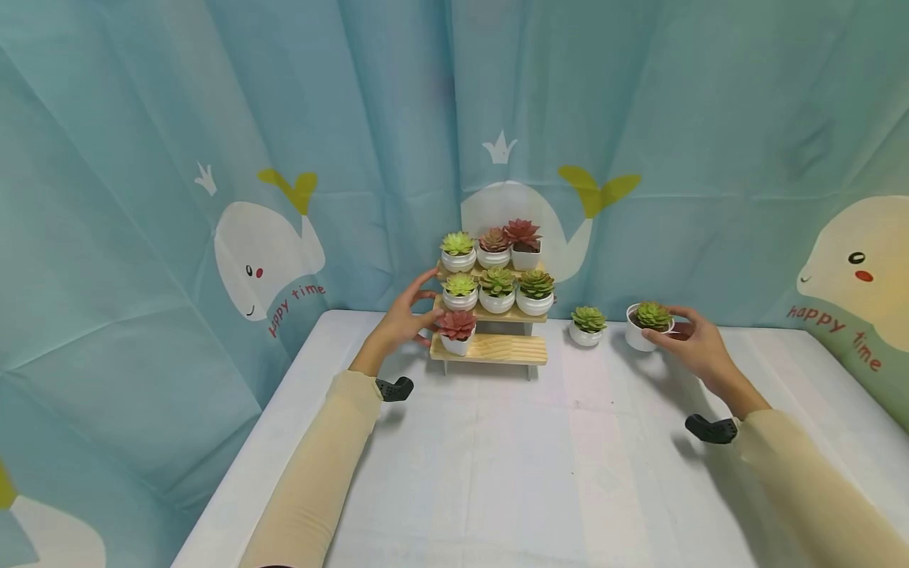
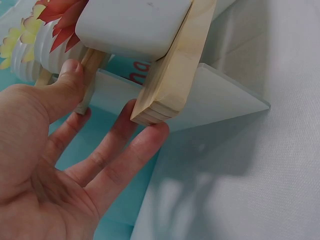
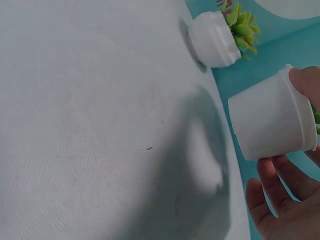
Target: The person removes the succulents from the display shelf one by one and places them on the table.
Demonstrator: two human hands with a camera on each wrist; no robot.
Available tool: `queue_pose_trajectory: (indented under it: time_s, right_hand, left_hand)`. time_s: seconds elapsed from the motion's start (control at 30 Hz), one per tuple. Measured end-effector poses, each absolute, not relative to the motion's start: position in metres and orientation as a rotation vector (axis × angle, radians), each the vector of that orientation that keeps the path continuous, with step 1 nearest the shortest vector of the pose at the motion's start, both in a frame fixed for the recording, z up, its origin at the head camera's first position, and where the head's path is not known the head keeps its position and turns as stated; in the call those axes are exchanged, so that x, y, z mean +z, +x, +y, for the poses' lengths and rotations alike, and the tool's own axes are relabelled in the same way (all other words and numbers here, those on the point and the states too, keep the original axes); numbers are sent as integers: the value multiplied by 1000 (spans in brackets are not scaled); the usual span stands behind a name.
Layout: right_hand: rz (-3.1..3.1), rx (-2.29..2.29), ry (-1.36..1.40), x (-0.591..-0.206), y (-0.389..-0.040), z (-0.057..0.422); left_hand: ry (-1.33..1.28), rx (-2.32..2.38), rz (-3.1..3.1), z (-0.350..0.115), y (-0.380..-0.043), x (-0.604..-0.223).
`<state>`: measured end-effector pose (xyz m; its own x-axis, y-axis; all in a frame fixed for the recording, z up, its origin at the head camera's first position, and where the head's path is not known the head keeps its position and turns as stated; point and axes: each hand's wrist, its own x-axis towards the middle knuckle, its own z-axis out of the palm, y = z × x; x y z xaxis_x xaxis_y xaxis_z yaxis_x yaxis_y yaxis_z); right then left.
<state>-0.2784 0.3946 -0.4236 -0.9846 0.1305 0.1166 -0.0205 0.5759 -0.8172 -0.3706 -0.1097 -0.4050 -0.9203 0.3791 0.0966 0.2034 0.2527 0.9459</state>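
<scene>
My left hand (image 1: 402,322) is at the left end of a three-tier wooden stand (image 1: 511,348). In the left wrist view, its fairly straight fingertips touch the lowest step (image 2: 172,82), with the thumb against the step above. A red succulent in a white pot (image 1: 458,332) stands on that lowest step. My right hand (image 1: 699,347) grips a white cup-shaped pot (image 3: 270,117) by its rim, with a green succulent (image 1: 653,315) in it. The pot is tilted, its shadow on the table apart from it. Left of it stands another green succulent in a white pot (image 1: 586,326).
On the middle step are several green succulents, one a potted plant (image 1: 534,293) at the right end. The top step bears a yellow-green succulent (image 1: 458,251) and two reddish ones. A blue curtain (image 1: 398,158) hangs behind the white-covered table (image 1: 497,473).
</scene>
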Motion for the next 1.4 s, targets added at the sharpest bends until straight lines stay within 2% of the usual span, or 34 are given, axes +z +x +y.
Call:
queue_pose_trajectory:
  time_s: [0.53,1.4]
  right_hand:
    - [-2675,1392,-168,-440,-281,395]
    - [-2750,1446,-172,-441,-284,398]
  left_hand:
    - [539,1745,2359,-109,-373,-406]
    - [557,1769,2346,-110,-371,-406]
